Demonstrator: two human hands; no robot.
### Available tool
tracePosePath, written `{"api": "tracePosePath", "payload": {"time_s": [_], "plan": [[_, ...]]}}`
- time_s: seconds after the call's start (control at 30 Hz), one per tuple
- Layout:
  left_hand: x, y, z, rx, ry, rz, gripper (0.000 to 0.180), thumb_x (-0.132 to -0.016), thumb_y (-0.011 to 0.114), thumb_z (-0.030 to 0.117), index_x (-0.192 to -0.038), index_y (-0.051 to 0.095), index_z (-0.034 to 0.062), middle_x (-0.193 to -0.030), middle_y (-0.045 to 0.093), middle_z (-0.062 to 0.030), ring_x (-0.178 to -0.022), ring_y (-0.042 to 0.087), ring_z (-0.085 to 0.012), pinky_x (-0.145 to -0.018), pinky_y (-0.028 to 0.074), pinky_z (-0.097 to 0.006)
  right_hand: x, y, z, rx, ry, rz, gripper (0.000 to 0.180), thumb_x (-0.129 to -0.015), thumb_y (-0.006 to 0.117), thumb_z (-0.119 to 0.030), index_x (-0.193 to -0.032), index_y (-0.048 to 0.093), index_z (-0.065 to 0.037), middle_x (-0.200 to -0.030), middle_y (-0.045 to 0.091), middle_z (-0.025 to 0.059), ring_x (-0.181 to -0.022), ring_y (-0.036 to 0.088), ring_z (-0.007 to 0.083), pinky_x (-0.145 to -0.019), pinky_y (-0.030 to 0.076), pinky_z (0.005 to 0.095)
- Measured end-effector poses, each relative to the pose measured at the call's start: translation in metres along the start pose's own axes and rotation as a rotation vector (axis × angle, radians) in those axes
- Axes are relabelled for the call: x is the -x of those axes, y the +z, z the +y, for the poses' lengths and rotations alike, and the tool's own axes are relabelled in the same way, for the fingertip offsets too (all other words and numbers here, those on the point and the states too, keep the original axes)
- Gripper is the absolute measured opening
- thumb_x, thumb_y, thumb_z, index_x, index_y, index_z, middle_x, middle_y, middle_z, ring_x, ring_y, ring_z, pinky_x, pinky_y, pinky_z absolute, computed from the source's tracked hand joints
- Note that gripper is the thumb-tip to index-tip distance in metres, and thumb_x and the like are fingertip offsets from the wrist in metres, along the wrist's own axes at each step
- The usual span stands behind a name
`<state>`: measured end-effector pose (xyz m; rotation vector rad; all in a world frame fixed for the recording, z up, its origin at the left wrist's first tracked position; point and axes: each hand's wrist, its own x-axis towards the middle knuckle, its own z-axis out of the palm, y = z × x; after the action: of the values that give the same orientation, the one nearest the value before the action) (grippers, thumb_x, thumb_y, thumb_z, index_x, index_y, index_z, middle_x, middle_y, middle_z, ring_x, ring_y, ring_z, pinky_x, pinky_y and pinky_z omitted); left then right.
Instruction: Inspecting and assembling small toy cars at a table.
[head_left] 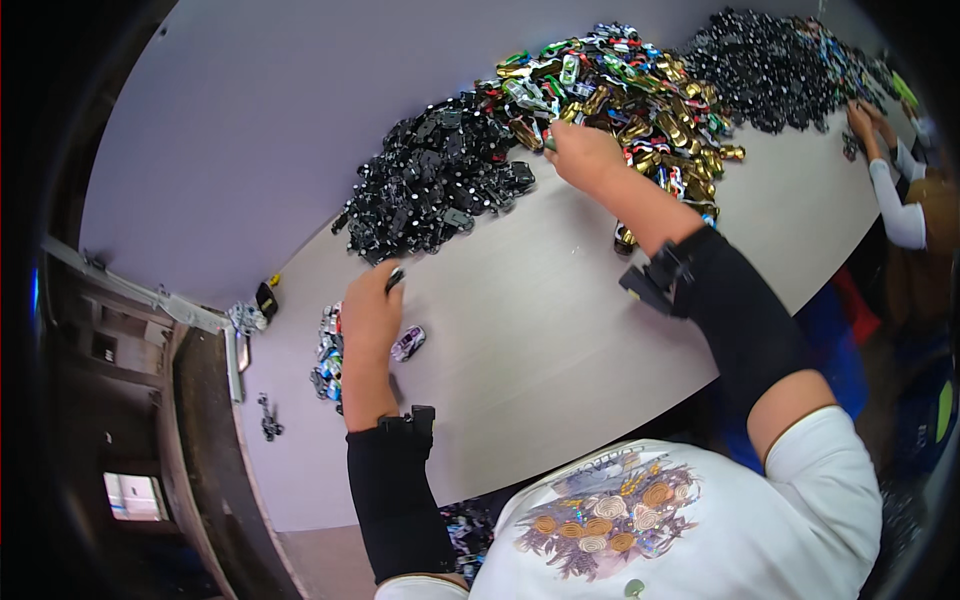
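Note:
My left hand [370, 305] is closed on a small black toy car chassis [396, 279], just in front of a heap of black toy car chassis [425, 180]. My right hand [588, 155] reaches to the near side of a mixed heap of shiny toy car bodies [675, 125] in gold, green, white and red. Its fingers are pinched on a toy car body [550, 143], of which only a green bit shows. Beside my left wrist lies a purple and silver toy car [408, 343]. Partly behind that forearm is a cluster of colourful toy cars [328, 355].
Another heap of black parts [765, 70] stands at the far right, where a co-worker's hands [868, 122] are at the table. A few dark joined parts [270, 418] lie near the left table edge [240, 440]. A pale wall [300, 110] rises behind the heaps.

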<state>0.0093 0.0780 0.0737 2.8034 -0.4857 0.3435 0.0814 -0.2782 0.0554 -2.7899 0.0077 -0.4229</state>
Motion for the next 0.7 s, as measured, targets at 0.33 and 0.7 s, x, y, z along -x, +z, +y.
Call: {"api": "tracePosePath", "payload": {"time_s": [0.33,0.7], "plan": [[-0.019,0.033,0.003,-0.076,0.218,0.020,0.033,-0.077,0.067,0.008,-0.110,0.064,0.0088,-0.115,0.059,-0.0104,-0.113,0.049,-0.0338,-0.098,0.040,-0.044,-0.034,0.044,0.001,0.132,0.063,0.033,0.017,-0.091,0.045,-0.009,-0.105,0.052,-0.005,-0.098,0.068,0.0151,-0.086,0.069,0.0327,-0.068,0.055,0.0450],[-0.101,0.092,0.025,-0.375,0.481,0.132,0.029,-0.073,0.067,0.008,-0.102,0.064,0.0138,-0.106,0.062,-0.0003,-0.114,0.051,-0.0275,-0.090,0.042,-0.042,0.070,-0.001,-0.029,-0.137,-0.228,-0.207,0.035,-0.077,0.063,-0.017,-0.106,0.046,-0.006,-0.092,0.066,0.0156,-0.083,0.065,0.0356,-0.070,0.052,0.0468]]}}
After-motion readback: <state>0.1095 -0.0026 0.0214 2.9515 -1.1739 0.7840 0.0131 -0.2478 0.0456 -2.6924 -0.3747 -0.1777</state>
